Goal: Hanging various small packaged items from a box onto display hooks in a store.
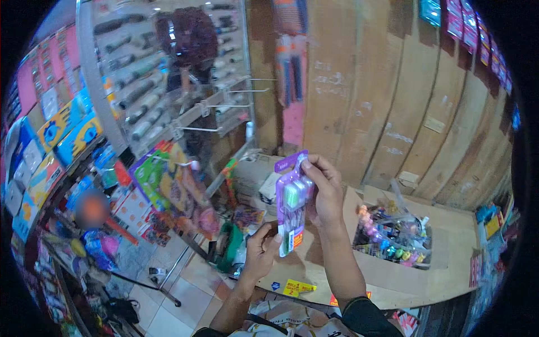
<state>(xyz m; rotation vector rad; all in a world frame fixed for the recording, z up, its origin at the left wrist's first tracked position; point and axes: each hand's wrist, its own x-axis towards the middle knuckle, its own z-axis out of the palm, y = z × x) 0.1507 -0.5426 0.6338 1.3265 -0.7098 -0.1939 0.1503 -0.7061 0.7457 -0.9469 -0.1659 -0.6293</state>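
A purple blister pack of toothbrushes (291, 202) is held upright in front of me, with pale green and lilac brush heads showing through its clear plastic. My right hand (326, 189) grips its upper right edge, thumb near the hanging hole. Down at the lower left edge, my left hand (263, 252) pinches the pack between thumb and fingers. Below the pack is a counter covered in brown cardboard (311, 261). To the right of my right forearm, a cardboard box (349, 210) holds a jumble of small colourful packaged items (391, 240).
Packaged toys (172, 185) hang at the left beside a display rack with metal hooks (198, 128). Brown boards (379, 105) stand behind the counter. Yellow promotional tags (299, 288) lie along its front edge. A person (185, 46) stands beyond the rack.
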